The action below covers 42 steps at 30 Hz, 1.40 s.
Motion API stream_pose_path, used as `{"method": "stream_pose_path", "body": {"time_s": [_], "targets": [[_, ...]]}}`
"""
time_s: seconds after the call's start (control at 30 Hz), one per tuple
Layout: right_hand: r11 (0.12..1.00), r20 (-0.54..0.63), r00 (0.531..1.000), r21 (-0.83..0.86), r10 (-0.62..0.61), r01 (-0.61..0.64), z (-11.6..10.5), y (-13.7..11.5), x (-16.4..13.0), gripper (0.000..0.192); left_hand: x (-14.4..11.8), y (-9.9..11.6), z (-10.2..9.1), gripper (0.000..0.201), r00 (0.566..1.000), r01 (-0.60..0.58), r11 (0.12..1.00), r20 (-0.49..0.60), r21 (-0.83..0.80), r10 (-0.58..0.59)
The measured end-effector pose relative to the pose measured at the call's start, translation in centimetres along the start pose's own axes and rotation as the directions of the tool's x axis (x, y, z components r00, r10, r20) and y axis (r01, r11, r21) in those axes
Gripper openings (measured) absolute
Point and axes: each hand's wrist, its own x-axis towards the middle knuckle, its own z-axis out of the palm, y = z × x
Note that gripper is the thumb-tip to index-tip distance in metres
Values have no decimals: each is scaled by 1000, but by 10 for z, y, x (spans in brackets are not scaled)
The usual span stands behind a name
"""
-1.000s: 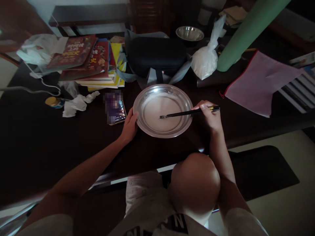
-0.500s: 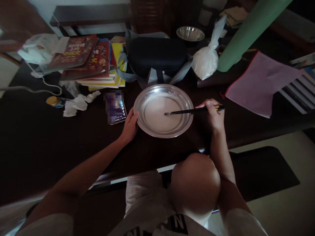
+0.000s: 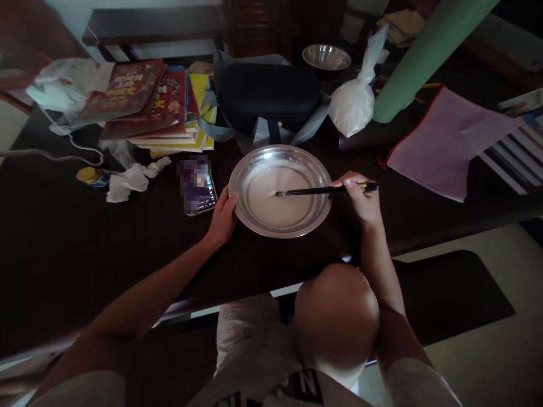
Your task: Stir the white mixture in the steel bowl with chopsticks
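Note:
A shallow metal bowl (image 3: pixel 320 212) stands on the dark table, holding a pale, milky mixture (image 3: pixel 275 209). My left hand (image 3: pixel 223 216) grips the bowl's left rim, thumb over the edge and fingers against the outer side. In my right hand (image 3: pixel 360 198), closed at the bowl's right side, is a pair of black chopsticks (image 3: pixel 314 191) with gold-marked ends. Their tips dip into the mixture near the bowl's middle. A phone (image 3: pixel 206 195) with a lit screen lies just left of the bowl, close to my left hand.
Behind the bowl sits a black case (image 3: pixel 269 93) with grey straps. A tied bag of white powder (image 3: pixel 351 107), a green pillar (image 3: pixel 418 70) and a pink pouch (image 3: pixel 445 144) are to the right. Stacked books (image 3: pixel 136 102), crumpled tissue (image 3: pixel 129 181) and a small jar (image 3: pixel 91 176) lie left.
My right hand and the chopsticks have moved left, their tips shifting through the mixture toward the bowl's middle. My left hand keeps its grip on the rim.

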Motion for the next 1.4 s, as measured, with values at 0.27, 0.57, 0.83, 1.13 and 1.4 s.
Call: {"method": "stream_pose_path", "body": {"time_s": [0.27, 0.57, 0.83, 1.13, 1.4], "targets": [[1000, 22, 1000, -12, 15, -14, 0, -1, 0, 39, 0, 0, 0, 47, 1000, 8, 1000, -17, -5, -8], [999, 19, 1000, -37, 16, -15, 0, -1, 0, 43, -1, 1, 1, 51, 1000, 11, 1000, -15, -8, -11], [1000, 5, 1000, -16, 22, -22, -2, 2, 0, 40, -1, 4, 3, 53, 999, 22, 1000, -35, -10, -23], [1000, -6, 1000, 5, 12, -12, 0, 0, 0, 39, 0, 0, 0, 49, 1000, 12, 1000, 3, -9, -11], [1000, -36, 999, 6, 12, -12, 0, 0, 0, 43, -1, 2, 1, 50, 1000, 15, 1000, -15, -11, -15]]}}
